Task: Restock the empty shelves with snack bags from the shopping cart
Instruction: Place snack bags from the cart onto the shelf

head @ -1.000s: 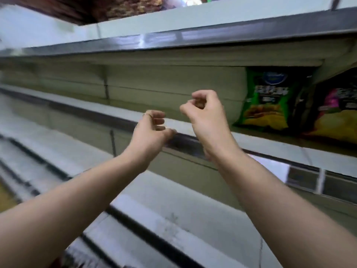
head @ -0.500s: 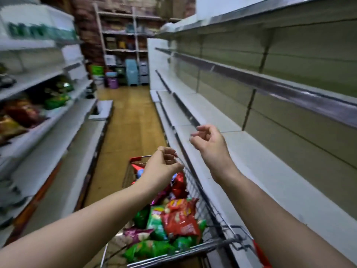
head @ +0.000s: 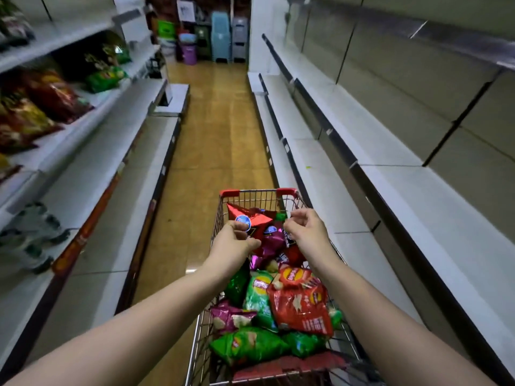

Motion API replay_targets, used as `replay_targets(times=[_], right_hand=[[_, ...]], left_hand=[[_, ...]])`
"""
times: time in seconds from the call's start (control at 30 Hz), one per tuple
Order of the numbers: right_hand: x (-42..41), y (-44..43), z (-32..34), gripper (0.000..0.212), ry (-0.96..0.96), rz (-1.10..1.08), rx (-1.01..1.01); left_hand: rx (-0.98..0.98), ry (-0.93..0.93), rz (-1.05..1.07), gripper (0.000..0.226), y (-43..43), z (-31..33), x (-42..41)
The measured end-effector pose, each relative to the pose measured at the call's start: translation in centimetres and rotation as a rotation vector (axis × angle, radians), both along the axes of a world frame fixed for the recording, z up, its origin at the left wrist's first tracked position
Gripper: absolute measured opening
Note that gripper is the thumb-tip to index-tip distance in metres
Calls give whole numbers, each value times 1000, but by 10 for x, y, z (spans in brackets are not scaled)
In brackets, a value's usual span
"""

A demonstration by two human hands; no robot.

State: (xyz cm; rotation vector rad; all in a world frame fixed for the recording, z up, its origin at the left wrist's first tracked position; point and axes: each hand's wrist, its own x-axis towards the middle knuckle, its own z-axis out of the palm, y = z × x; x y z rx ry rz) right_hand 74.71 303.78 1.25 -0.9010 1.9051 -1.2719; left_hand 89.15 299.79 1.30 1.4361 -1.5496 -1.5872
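Observation:
A wire shopping cart (head: 259,192) with red corner caps stands in the aisle right below me, piled with snack bags. A red chip bag (head: 302,309) lies on top near me, a green one (head: 250,345) in front of it, and purple (head: 269,242) and dark red (head: 252,215) bags at the far end. My left hand (head: 235,242) and my right hand (head: 306,229) hover over the far bags, fingers loosely curled, holding nothing. Bare white shelves (head: 390,190) run along my right.
Shelves on the left (head: 92,129) carry red and green snack bags (head: 53,98) on the upper tiers. The wooden aisle floor (head: 214,129) runs ahead to stacked plastic bins and a purple bucket (head: 189,54) at the far end.
My view has swung left and down from the right-hand shelf with its stocked bags to the cart. Both hands have dropped from shelf height to just above the bags.

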Motion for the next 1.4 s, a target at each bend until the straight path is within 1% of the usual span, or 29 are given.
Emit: replay_targets(times=[0.17, 0.3, 0.53, 0.6, 0.7, 0.73, 0.77, 0.8, 0.83, 0.87, 0.9, 0.93, 1.0, 1.03, 1.07, 1.13, 1.2, 1.27, 1.4], right_hand=[[-18, -17, -59, 21, -21, 16, 159], [-29, -28, -115, 26, -19, 42, 290], [-37, -64, -212, 20, -63, 107, 409], [-28, -79, -239, 22, -84, 111, 426], [-6, -104, -267, 29, -168, 138, 456], [2, -112, -275, 39, -179, 171, 476], [11, -121, -284, 58, -150, 213, 505], [20, -128, -290, 79, -75, 275, 548], [29, -133, -293, 94, 15, 362, 601], [38, -137, -293, 100, 97, 453, 635], [46, -141, -296, 99, 154, 521, 658], [51, -144, -299, 91, 190, 554, 672], [57, -148, -307, 63, 248, 577, 637], [56, -149, -316, 55, 292, 563, 604], [55, -148, -322, 54, 316, 541, 584], [48, -145, -325, 62, 382, 539, 577], [37, -141, -326, 65, 394, 534, 536], [23, -135, -325, 67, 317, 517, 484], [-7, -118, -298, 67, 83, 427, 343]], left_hand=[[115, -28, 46, 30, -20, -43, -5], [192, -101, 105, 37, -28, -84, -11], [343, -205, 209, 39, -39, -157, -21], [354, -246, 218, 37, -42, -175, -23], [372, -283, 231, 33, -42, -194, -22], [379, -293, 242, 34, -42, -199, -21], [383, -301, 254, 36, -42, -203, -20], [384, -308, 265, 37, -41, -206, -18], [384, -313, 275, 37, -41, -208, -17], [387, -313, 286, 36, -42, -210, -15], [394, -304, 297, 33, -42, -211, -14], [404, -289, 309, 30, -42, -213, -13], [418, -267, 324, 27, -41, -215, -11], [418, -267, 325, 26, -40, -215, -10], [417, -271, 325, 24, -39, -217, -9], [426, -270, 329, 23, -37, -220, -6], [446, -243, 331, 23, -34, -221, -4], [450, -234, 323, 24, -31, -219, -4], [445, -285, 290, 27, -27, -215, -6]])
